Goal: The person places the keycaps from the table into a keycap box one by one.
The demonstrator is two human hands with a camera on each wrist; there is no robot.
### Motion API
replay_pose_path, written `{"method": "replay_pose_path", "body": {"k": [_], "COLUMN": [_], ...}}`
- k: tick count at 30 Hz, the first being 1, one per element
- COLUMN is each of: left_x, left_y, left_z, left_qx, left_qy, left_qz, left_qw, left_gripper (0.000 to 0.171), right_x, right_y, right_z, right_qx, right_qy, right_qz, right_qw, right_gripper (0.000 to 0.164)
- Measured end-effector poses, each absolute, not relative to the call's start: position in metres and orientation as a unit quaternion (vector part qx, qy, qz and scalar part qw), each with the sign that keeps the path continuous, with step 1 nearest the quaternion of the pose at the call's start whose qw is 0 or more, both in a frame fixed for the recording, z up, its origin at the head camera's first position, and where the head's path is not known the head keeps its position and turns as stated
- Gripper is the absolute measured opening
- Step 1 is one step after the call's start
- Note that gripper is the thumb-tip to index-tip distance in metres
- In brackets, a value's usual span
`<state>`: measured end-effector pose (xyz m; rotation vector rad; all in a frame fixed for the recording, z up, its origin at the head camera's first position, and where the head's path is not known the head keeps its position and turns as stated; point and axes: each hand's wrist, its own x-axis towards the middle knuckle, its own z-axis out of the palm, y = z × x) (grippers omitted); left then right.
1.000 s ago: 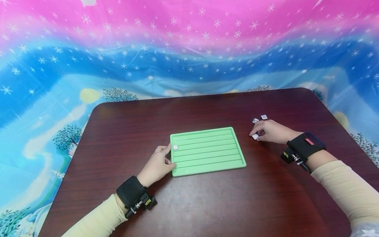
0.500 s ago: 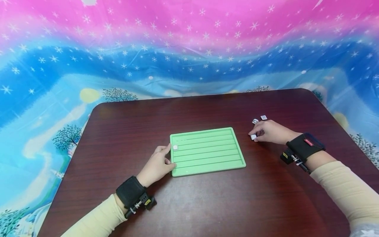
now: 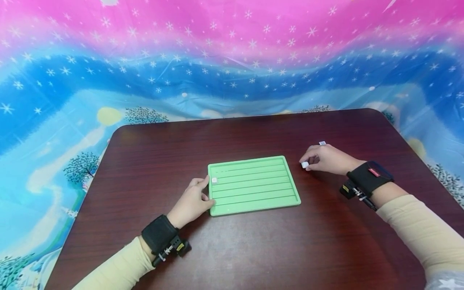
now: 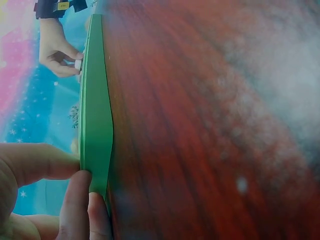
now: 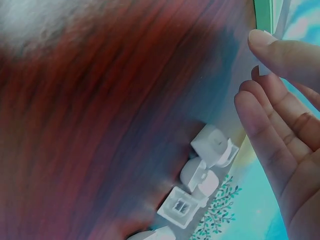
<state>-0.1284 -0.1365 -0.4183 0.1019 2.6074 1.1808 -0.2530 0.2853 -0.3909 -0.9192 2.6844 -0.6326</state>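
Note:
A green ribbed tray [image 3: 253, 186] lies on the brown table, with one small white keycap [image 3: 214, 181] near its left edge. At that left edge my left hand [image 3: 190, 203] grips the rim; the left wrist view shows its fingers and thumb against the tray's side [image 4: 97, 110]. To the right of the tray, my right hand [image 3: 324, 158] pinches another white keycap [image 3: 305, 164] between thumb and fingers. In the right wrist view that keycap is mostly covered by the fingertips.
Several white keycaps [image 5: 180, 206] lie in a row on the table beyond the right hand, some tipped over with the hollow side showing. In the head view the hand hides most of them; one keycap [image 3: 322, 143] shows behind it. A patterned cloth [image 3: 232, 60] hangs behind the table.
My right hand has moved left toward the tray with the keycap, away from the other keycaps. The left hand and the tray have stayed in place.

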Motion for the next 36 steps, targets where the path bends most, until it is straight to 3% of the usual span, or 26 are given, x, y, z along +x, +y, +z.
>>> {"method": "replay_pose_path", "body": {"k": [36], "left_x": [-0.13], "left_y": [-0.137], "left_z": [-0.421], "left_qx": [0.038], "left_qy": [0.9], "left_qz": [0.414], "left_qw": [0.135], "left_gripper": [0.081], "right_x": [-0.25], "right_y": [0.232], "right_z": [-0.387], "right_qx": [-0.376], "right_qy": [0.884], "right_qz": [-0.244], "right_qw": [0.132], "right_gripper": [0.021]}}
